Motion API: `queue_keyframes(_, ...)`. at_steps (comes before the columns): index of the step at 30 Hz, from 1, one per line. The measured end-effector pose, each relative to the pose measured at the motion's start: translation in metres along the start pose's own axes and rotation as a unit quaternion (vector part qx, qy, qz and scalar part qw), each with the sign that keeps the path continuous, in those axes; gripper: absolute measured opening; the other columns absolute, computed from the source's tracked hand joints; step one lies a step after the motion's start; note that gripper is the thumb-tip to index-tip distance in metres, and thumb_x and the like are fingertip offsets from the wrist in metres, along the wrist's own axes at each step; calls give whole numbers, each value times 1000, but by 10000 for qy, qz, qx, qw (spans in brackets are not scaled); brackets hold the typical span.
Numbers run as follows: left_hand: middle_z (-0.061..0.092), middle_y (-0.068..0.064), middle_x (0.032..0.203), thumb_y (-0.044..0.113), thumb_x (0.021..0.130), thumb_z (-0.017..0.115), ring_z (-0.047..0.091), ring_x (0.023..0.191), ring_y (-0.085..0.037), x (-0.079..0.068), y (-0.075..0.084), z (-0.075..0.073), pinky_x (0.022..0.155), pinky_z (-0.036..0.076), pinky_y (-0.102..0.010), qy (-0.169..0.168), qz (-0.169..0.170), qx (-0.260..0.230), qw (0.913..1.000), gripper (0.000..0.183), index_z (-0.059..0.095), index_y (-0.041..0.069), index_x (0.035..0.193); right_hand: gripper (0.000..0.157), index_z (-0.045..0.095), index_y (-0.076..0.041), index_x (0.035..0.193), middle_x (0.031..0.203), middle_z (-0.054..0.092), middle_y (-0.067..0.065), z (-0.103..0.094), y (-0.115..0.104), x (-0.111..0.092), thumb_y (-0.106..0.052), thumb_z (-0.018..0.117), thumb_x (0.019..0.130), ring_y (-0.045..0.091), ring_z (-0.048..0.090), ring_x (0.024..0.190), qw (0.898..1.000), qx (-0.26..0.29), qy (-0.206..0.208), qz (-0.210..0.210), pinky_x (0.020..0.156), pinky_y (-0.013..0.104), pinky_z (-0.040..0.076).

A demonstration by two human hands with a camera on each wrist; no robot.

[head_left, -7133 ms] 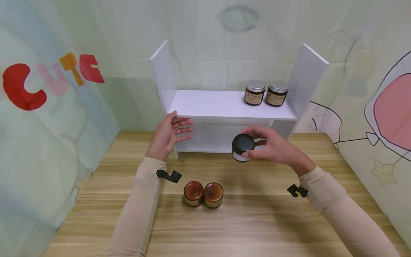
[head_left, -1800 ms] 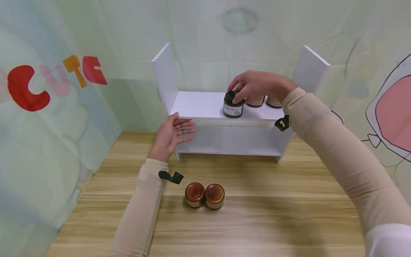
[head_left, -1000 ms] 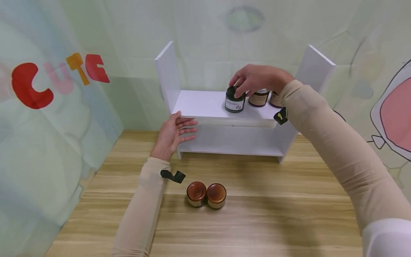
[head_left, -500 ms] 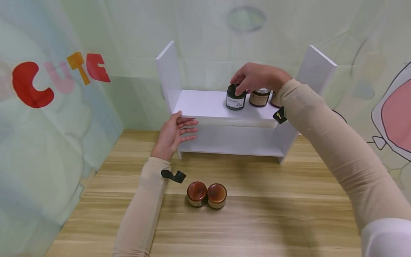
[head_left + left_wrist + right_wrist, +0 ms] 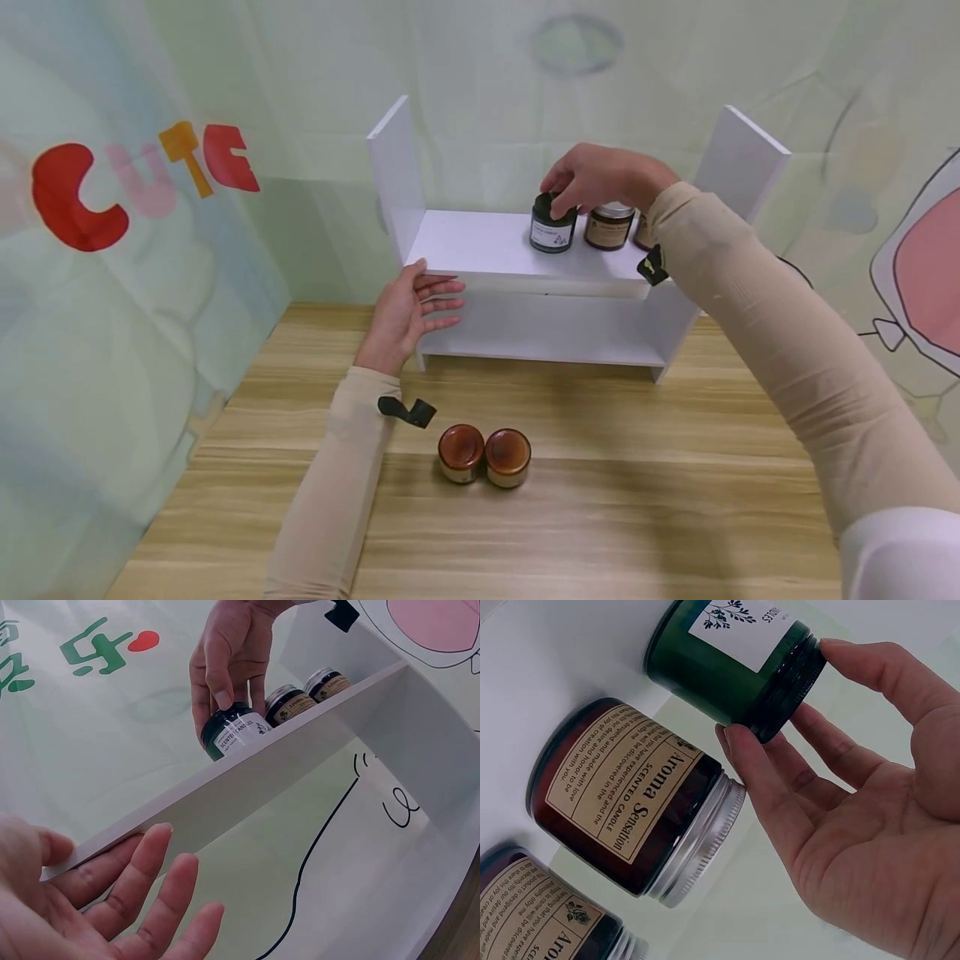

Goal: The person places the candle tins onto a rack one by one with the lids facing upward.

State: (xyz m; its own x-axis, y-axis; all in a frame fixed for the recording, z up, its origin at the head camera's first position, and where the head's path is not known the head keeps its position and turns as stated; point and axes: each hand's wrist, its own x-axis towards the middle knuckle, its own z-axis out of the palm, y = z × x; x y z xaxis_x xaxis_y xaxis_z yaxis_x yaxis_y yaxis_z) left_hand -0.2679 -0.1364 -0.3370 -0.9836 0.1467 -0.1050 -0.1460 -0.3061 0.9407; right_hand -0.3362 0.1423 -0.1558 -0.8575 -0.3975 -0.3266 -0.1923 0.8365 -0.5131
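Note:
My right hand [image 5: 600,177] holds a dark green scented candle jar [image 5: 727,656] by its black lid, thumb on one side and fingers on the other. This jar stands on the upper board of a white shelf [image 5: 472,242], left of two brown candle jars with silver lids. The nearer brown jar [image 5: 622,795] is close to my fingertips; the other brown jar [image 5: 544,915] is partly hidden by my wrist in the head view. At the shelf's left front edge, my left hand [image 5: 397,321] pinches the upper board, thumb on top and index finger underneath, other fingers spread.
Two amber candle jars, a left one [image 5: 461,450] and a right one [image 5: 507,454], stand side by side on the wooden table [image 5: 637,517] in front of the shelf. Upright white side panels [image 5: 395,175] rise at both shelf ends. Printed cloth hangs behind and around.
My right hand carried the green jar up from in front of the shelf onto the upper board, then slid it slightly back toward the brown jars' row. My left hand keeps its place.

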Motion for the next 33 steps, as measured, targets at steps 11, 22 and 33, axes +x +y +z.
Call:
queue_keyframes(11, 75, -3, 102, 45, 109, 39, 70, 94, -25, -1, 0, 1, 81, 60, -40, -14, 30, 28, 10000, 58, 60, -4, 131, 57, 43, -5, 153, 152, 48, 15, -2, -1, 2, -12, 60, 98, 29, 52, 130, 9997, -237, 92, 5, 113, 44, 40)
queue_keyframes(22, 74, -4, 104, 45, 109, 40, 70, 93, -24, -1, 0, 4, 82, 60, -41, 5, 7, -3, 10000, 57, 62, -3, 130, 57, 45, -8, 152, 150, 50, 14, 0, 2, 1, -18, 60, 98, 29, 50, 131, 9976, -614, 311, 13, 116, 49, 36)
queue_keyframes(33, 74, -4, 104, 46, 109, 40, 71, 93, -24, -1, -1, 4, 81, 60, -41, 18, -18, -5, 10000, 56, 62, -2, 128, 65, 36, -8, 158, 159, 39, 15, 5, -1, -15, -22, 61, 100, 33, 37, 146, 9939, -734, 810, -142, 117, 53, 32)
